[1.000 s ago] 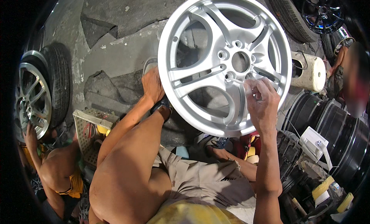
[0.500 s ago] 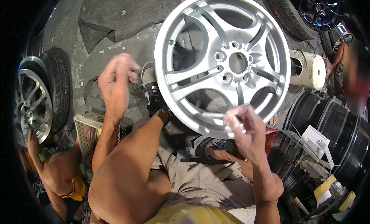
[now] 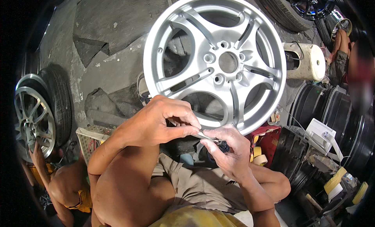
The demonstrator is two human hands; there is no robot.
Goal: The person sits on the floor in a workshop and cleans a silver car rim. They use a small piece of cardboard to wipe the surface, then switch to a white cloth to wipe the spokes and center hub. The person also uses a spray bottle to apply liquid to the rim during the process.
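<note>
Thin greyish strip (image 3: 207,137) — near the lower rim of a silver alloy wheel (image 3: 229,76); left hand (image 3: 168,119) and right hand (image 3: 232,149) each pinching it; probably light, bendable, easily creased — best held by its ends.

No lettering, number, label or sign can be read around me, neither on the silver five-spoke metal wheel rim (image 3: 228,78) before me nor the white rectangular box (image 3: 318,135).
</note>
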